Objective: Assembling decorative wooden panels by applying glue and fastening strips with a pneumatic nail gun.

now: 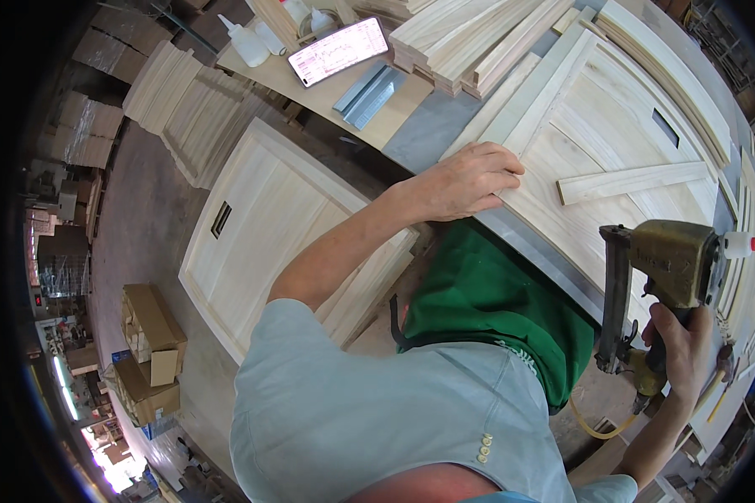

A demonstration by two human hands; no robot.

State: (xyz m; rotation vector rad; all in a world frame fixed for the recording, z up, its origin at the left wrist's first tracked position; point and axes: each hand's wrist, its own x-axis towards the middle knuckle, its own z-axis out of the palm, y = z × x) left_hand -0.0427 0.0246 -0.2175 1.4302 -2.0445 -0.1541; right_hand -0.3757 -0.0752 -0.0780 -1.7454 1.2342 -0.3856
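Observation:
My left hand (470,180) rests at the near left corner of a pale wooden panel (579,142), its fingers curled over the framed edge. A small dark slot (666,128) is cut through that panel. Across its face lies a loose short wooden strip (633,181). My right hand (684,348) is wrapped around the handle of an air nail gun (667,256), held upright above the panel's near right side. A yellow air hose (600,433) runs from the gun's lower end. Just beyond the gun shows a white glue bottle (738,245) with a red tip.
Stacked wooden slats (453,38) lie at the bench's far side, near a lit phone (338,52) and grey metal channel pieces (369,94). Another slotted panel (264,226) is stacked at my left. Cardboard boxes (155,335) stand on the floor further left.

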